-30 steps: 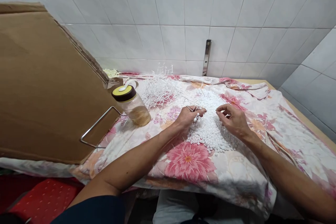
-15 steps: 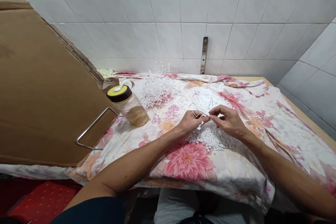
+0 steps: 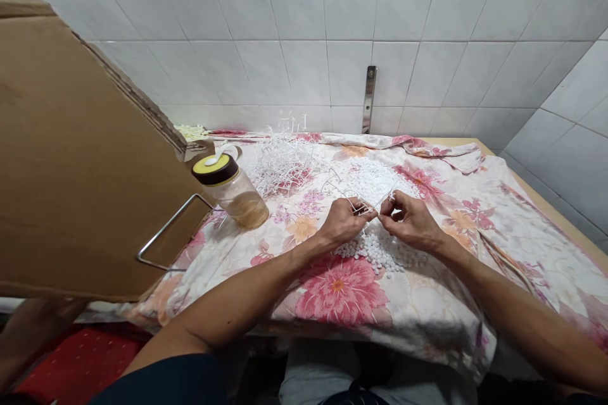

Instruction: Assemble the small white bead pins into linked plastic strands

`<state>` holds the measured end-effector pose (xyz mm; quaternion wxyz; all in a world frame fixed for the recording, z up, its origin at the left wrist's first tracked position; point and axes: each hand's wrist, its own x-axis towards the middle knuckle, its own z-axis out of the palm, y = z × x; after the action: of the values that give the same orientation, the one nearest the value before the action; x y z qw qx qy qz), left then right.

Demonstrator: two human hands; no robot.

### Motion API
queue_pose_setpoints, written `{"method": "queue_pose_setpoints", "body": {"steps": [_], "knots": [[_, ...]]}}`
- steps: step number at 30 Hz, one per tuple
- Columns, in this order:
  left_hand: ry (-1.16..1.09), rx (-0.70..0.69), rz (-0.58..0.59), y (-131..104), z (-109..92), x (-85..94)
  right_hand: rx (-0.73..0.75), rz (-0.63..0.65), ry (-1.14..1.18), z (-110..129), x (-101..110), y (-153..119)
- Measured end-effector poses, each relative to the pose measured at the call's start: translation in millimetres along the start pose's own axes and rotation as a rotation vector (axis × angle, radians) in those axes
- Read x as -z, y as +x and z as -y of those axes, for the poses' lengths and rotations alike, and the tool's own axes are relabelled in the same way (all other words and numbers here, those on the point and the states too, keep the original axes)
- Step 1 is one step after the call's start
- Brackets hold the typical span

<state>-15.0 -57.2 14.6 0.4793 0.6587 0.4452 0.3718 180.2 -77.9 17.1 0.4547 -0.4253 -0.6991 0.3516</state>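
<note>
My left hand [image 3: 348, 223] is closed round a few thin white plastic stems [image 3: 336, 186], which poke out past its fingers to the upper left. Close beside it, my right hand [image 3: 412, 223] pinches thumb against fingertip, nearly touching the left fingertips; what lies in that pinch is too small to make out. A thin white piece slants up by the right fingers. Beneath and behind both hands spreads a pile of small white bead-like pieces [image 3: 380, 252]. Farther back on the left lies a tangled heap of white branched stems [image 3: 287, 164].
A flowered cloth [image 3: 339, 294] covers the table. Left of the heap, a tilted jar with a yellow and black lid [image 3: 244, 205] stands near a metal wire handle [image 3: 166, 231] and a large cardboard box [image 3: 71, 158]. Another person's hand [image 3: 42, 329] shows at lower left, above a red surface.
The stems in my left hand have swung left, and the right fingertips have shifted slightly with a slanting white piece beside them. Another person's hand has come in at lower left.
</note>
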Motion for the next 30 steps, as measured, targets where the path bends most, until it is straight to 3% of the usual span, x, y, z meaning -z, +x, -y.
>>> {"method": "queue_pose_setpoints", "body": {"steps": [7, 10, 15, 23, 26, 30], "knots": [[-0.101, 0.119, -0.159, 17.7, 0.4, 19.9, -0.067, 0.125, 0.321, 20.6, 5.6, -4.8], [-0.230, 0.119, -0.132, 19.9, 1.1, 22.2, -0.071, 0.002, 0.228, 15.3, 11.0, -0.6], [-0.347, 0.170, -0.072, 15.2, 6.7, 11.5, -0.079, -0.156, 0.000, -2.3, 16.5, 6.7], [-0.367, 0.156, -0.038, 11.7, 5.0, 7.0, 0.034, -0.269, -0.405, -13.6, 18.7, 6.5], [-0.378, 0.174, -0.048, 12.0, 4.8, 6.4, 0.014, -0.285, -0.415, -15.6, 20.4, 7.1], [-0.446, 0.200, -0.038, 11.3, 2.6, 5.9, -0.065, -0.172, -0.189, -7.9, 14.6, 4.5]]}}
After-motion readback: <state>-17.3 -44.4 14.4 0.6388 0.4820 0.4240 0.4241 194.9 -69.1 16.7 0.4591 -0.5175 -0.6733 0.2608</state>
